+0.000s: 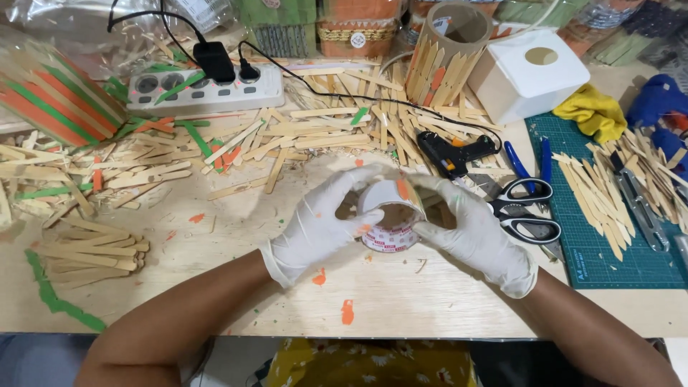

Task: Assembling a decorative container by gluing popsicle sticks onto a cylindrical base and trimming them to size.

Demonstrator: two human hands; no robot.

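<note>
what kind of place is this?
Likely a home craft workbench: loose wooden craft sticks cover the wooden table, with a black glue gun, scissors and a green cutting mat beside them.

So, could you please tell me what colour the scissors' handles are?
The scissors have black and white handles, seen in the head view.

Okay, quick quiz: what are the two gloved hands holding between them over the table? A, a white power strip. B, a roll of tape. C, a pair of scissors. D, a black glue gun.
B: both hands, left and right, clasp the roll of tape, while the glue gun, scissors and power strip lie untouched on the table.
</note>
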